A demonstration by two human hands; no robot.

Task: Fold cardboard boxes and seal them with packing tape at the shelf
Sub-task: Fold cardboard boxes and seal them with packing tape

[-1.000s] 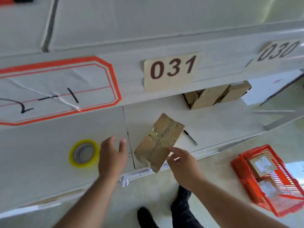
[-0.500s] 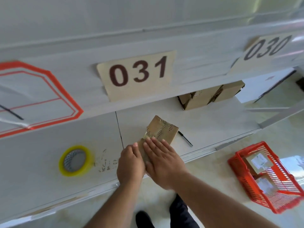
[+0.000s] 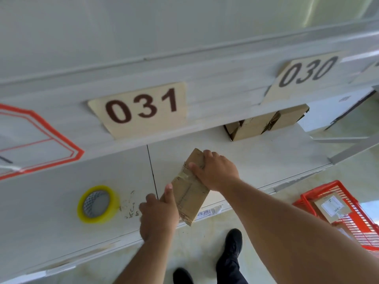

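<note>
Matt brown cardboard box [image 3: 187, 194] carries glossy clear tape; the tape roll [image 3: 98, 204] is shiny yellow plastic; the shelf [image 3: 51, 226] looks smooth white; the basket [image 3: 361, 218] is red plastic.

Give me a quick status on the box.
Both hands, left and right, grip the taped cardboard box on the shelf. Tape roll idle at left. Nothing in the way.

On the shelf [image 3: 266, 160] one tape roll [image 3: 98, 204] and three boxes [image 3: 189, 191] [image 3: 253, 128] [image 3: 290, 117] are counted; beside it, one basket [image 3: 336, 191]; above, two number labels [image 3: 141, 108] [image 3: 305, 72].
</note>
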